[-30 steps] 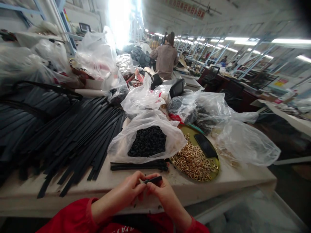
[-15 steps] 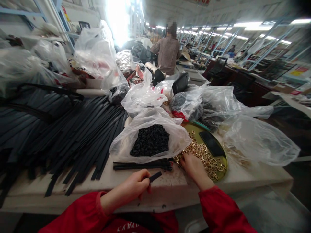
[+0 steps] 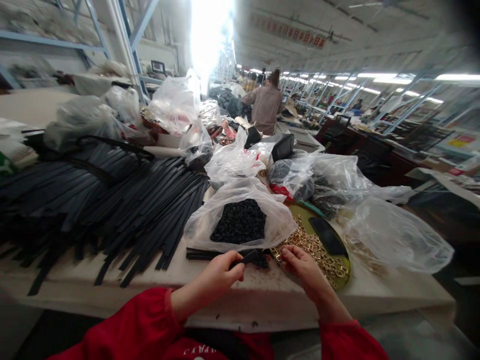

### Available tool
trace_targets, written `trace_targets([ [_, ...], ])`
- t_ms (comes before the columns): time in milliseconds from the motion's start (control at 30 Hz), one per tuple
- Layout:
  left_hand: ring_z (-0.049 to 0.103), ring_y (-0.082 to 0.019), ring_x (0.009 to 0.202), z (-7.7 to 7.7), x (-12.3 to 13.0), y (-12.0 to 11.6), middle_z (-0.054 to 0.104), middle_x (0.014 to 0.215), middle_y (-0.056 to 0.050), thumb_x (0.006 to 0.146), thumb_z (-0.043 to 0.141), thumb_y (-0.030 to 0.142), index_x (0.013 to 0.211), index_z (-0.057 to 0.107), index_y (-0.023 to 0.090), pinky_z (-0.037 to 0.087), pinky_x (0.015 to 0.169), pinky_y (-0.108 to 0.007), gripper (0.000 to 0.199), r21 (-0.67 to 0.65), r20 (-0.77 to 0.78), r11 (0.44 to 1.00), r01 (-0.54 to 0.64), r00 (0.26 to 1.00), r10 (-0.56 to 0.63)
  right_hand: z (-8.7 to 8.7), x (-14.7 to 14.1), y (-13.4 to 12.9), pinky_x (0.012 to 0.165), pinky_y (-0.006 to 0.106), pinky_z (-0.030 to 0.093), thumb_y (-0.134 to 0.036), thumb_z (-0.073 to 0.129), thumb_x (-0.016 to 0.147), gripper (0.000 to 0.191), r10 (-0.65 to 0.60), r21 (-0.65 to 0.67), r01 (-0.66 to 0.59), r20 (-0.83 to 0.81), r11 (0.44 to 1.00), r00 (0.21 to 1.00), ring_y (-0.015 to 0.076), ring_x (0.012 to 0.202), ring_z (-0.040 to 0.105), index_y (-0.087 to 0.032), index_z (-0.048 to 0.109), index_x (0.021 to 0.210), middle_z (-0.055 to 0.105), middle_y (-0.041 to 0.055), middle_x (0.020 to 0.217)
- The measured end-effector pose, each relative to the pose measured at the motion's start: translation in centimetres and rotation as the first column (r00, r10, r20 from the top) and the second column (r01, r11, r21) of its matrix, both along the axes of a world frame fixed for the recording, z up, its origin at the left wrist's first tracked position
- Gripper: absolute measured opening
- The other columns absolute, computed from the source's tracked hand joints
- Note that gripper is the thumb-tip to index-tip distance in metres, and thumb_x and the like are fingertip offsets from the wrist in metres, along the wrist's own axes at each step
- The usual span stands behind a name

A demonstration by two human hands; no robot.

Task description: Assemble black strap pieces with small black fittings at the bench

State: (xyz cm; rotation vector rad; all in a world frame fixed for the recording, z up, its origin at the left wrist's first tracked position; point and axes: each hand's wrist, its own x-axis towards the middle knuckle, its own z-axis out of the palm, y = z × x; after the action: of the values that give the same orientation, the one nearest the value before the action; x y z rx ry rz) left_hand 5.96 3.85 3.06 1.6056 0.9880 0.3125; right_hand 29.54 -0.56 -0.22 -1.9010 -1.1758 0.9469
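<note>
My left hand [image 3: 228,270] is closed on a short black strip [image 3: 249,257], whose free end points right. My right hand [image 3: 300,261] has its thumb and fingertips pinched together at the left rim of a round yellow-green tray [image 3: 343,277]; whatever it holds is too small to make out. Many small gold metal pieces [image 3: 317,247] lie in the tray beside a dark flat rectangular object [image 3: 329,235]. An open clear plastic bag [image 3: 195,225] behind my left hand contains small black pieces [image 3: 240,220]. Below the bag lie more short black strips [image 3: 202,254].
A large pile of long black strips [image 3: 150,210] covers the left of the table [image 3: 262,300]. Plastic bags [image 3: 397,235] lie at the right, and more bags and materials stand behind. A person [image 3: 265,107] is farther back, facing away.
My right hand has lifted slightly out of the gold pieces, its fingers now pinched. My left hand has moved a little right and up with the strip. The view has tilted upward.
</note>
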Motion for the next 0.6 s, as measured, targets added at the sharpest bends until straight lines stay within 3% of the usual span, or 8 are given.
trace_targets([
  [67, 0.042, -0.009, 0.054, 0.7, 0.1, 0.3, 0.052, 0.063, 0.002, 0.077, 0.039, 0.031, 0.074, 0.053, 0.015, 0.031, 0.049, -0.020, 0.022, 0.073, 0.048, 0.997, 0.000, 0.999, -0.004, 0.8, -3.0, -0.3, 0.054, 0.025, 0.039, -0.054, 0.051, 0.072, 0.039, 0.072, 0.001, -0.074, -0.221, 0.997, 0.973, 0.0109, 0.054, 0.048, -0.016, 0.056, 0.082, 0.057, 0.0010, 0.068],
  [200, 0.045, -0.010, 0.059, 0.7, -0.6, 0.8, 0.054, 0.065, 0.002, 0.075, 0.044, 0.029, 0.075, 0.056, 0.014, 0.032, 0.053, -0.021, 0.019, 0.178, 0.064, 0.984, -0.013, 0.998, 0.001, 1.9, -7.8, -0.3, 0.052, 0.021, 0.033, -0.045, 0.061, 0.071, 0.030, 0.185, 0.046, -0.193, -0.557, 0.980, 0.810, 0.0068, 0.052, 0.042, -0.015, 0.058, 0.073, 0.051, -0.0029, 0.060],
  [267, 0.044, -0.009, 0.057, 0.3, -1.3, 0.9, 0.052, 0.063, 0.003, 0.072, 0.046, 0.026, 0.072, 0.056, 0.014, 0.031, 0.051, -0.021, 0.015, 0.149, 0.034, 0.989, -0.020, 0.999, 0.015, 2.0, -9.1, -0.2, 0.051, 0.020, 0.031, -0.041, 0.062, 0.072, 0.027, 0.203, 0.044, -0.223, -0.614, 0.974, 0.763, 0.0058, 0.051, 0.040, -0.015, 0.058, 0.071, 0.050, -0.0035, 0.060],
  [367, 0.038, -0.007, 0.048, -0.1, -1.9, 0.9, 0.047, 0.058, 0.005, 0.072, 0.046, 0.028, 0.070, 0.053, 0.015, 0.028, 0.044, -0.019, 0.015, -0.027, 0.045, 0.999, -0.044, 0.998, 0.046, 1.6, -10.0, -0.1, 0.050, 0.020, 0.029, -0.037, 0.066, 0.069, 0.023, 0.160, 0.007, -0.236, -0.754, 0.972, 0.637, 0.0052, 0.052, 0.039, -0.016, 0.058, 0.074, 0.053, -0.0030, 0.066],
  [433, 0.033, -0.006, 0.043, -0.3, -1.8, 0.8, 0.043, 0.055, 0.006, 0.073, 0.046, 0.031, 0.072, 0.051, 0.015, 0.026, 0.041, -0.019, 0.016, -0.155, 0.089, 0.985, -0.077, 0.992, 0.091, 1.2, -10.5, 0.0, 0.051, 0.019, 0.029, -0.032, 0.071, 0.065, 0.023, 0.113, -0.004, -0.206, -0.826, 0.979, 0.552, 0.0053, 0.053, 0.039, -0.017, 0.056, 0.074, 0.053, -0.0035, 0.067],
  [500, 0.031, -0.005, 0.041, -0.6, -1.4, 0.6, 0.040, 0.052, 0.008, 0.073, 0.047, 0.031, 0.075, 0.049, 0.015, 0.024, 0.039, -0.018, 0.016, -0.227, 0.119, 0.965, -0.128, 0.980, 0.158, 0.7, -11.2, 0.2, 0.050, 0.019, 0.028, -0.030, 0.073, 0.062, 0.024, 0.074, 0.005, -0.133, -0.850, 0.991, 0.522, 0.0052, 0.052, 0.037, -0.017, 0.054, 0.069, 0.049, -0.0055, 0.062],
  [600, 0.036, -0.006, 0.046, -1.3, -0.6, 0.5, 0.044, 0.055, 0.006, 0.075, 0.048, 0.031, 0.076, 0.049, 0.015, 0.029, 0.044, -0.019, 0.017, -0.178, 0.170, 0.961, -0.210, 0.956, 0.240, 0.0, -12.4, 0.8, 0.048, 0.019, 0.028, -0.037, 0.070, 0.064, 0.026, 0.014, 0.028, 0.019, -0.862, 0.999, 0.507, 0.0051, 0.049, 0.035, -0.017, 0.053, 0.064, 0.044, -0.0072, 0.053],
])
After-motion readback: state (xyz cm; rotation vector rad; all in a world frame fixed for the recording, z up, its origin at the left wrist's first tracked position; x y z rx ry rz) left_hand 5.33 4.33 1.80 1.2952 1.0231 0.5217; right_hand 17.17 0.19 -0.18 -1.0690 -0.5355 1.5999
